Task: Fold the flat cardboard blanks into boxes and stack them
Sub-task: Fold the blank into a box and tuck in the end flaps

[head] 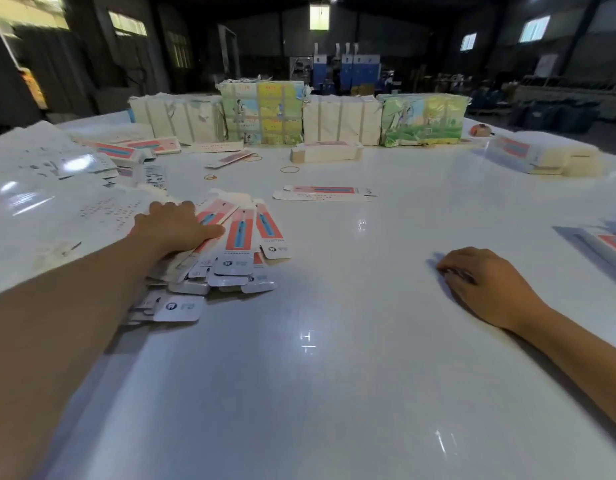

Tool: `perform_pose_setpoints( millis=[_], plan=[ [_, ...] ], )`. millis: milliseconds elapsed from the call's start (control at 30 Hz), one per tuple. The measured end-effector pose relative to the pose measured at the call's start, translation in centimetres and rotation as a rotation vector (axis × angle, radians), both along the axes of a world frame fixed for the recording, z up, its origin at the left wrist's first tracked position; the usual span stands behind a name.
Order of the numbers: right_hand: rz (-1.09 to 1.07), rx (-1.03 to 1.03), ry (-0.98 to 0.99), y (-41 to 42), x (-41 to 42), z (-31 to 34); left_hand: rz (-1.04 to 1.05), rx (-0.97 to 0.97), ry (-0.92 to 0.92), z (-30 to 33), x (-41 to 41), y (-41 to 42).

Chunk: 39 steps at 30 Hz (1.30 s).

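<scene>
White table (pixel 334 393), carton stock, two hands.

Table: glossy white, fills the near and middle scene. Wrapped bundles (pixel 265 114): a row along the far edge, some plain white, some with printed green and yellow wrap. Fanned pile of flat blanks (pixel 244 244): near left, red-and-blue print, rounded white tabs toward the viewer. Stacked blanks (pixel 538 155): far right. Single flat blank (pixel 325 193): middle, lying alone. Left hand (pixel 175 230): palm down on the fanned pile, fingers spread, thumb pressed on a blank. Right hand (pixel 486 285): near right, on the bare table well apart from the pile, fingers loosely curled, holding nothing visible. Rubber bands (pixel 290 169): loose, far middle.
</scene>
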State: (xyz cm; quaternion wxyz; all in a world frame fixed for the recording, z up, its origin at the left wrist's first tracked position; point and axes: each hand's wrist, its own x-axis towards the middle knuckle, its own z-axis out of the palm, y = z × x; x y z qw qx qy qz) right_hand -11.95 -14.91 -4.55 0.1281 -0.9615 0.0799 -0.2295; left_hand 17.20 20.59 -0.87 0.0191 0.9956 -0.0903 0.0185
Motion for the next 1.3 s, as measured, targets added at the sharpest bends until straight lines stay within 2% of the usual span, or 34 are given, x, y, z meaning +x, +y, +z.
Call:
perform_pose_setpoints(
  millis=[100,167,200,267,333,433,500,600,767,833,933,1033,1133,1200,1300],
  plan=[
    [-0.022,0.007,0.025,0.2,-0.1,0.1,0.007,0.013,-0.076,1.3,-0.9,-0.7],
    [-0.018,0.016,0.034,0.4,-0.1,0.3,-0.021,0.051,-0.258,3.4,-2.4,-1.9],
    [-0.015,0.016,0.037,0.5,-0.1,0.3,-0.065,0.024,-0.348,4.6,-3.5,-3.0],
    [-0.021,0.005,0.043,0.5,-0.1,0.3,-0.224,-0.149,-0.426,6.1,-6.5,-6.2],
    [-0.036,-0.002,0.059,0.4,-0.1,0.3,-0.444,-0.305,-0.369,6.5,-10.4,-9.8],
    [-0.053,0.017,0.075,0.3,-0.1,0.4,-0.715,-0.202,-0.26,3.5,-16.2,-14.2],
    [-0.079,0.022,0.099,0.3,-0.3,0.5,-0.799,-0.129,-0.227,0.4,-18.4,-15.8],
    [-0.095,0.058,0.089,0.1,-0.4,0.5,-0.824,-0.13,-0.166,-2.9,-19.1,-16.6],
    [-0.092,0.087,0.076,-0.1,-0.1,0.0,-0.82,-0.18,-0.247,-4.4,-18.2,-16.2],
    [-0.174,0.132,-0.031,-0.2,-0.1,-0.1,-0.811,-0.186,-0.258,-4.4,-18.1,-16.3],
    [-0.276,0.332,-0.271,-0.5,-0.3,0.0,-0.789,-0.239,-0.297,-3.9,-17.9,-16.5],
    [-0.158,0.515,-0.391,0.0,-0.6,0.3,-0.747,-0.352,-0.36,-3.2,-17.9,-16.5],
    [0.008,0.542,-0.407,1.5,-0.7,0.4,-0.761,-0.377,-0.349,-3.0,-18.4,-16.6],
    [0.038,0.545,-0.412,2.2,-0.7,0.6,-0.769,-0.387,-0.351,-3.1,-18.6,-16.6],
    [0.007,0.653,-0.448,2.3,-0.7,0.9,-0.79,-0.382,-0.347,-3.0,-18.8,-16.5]
  ],
)
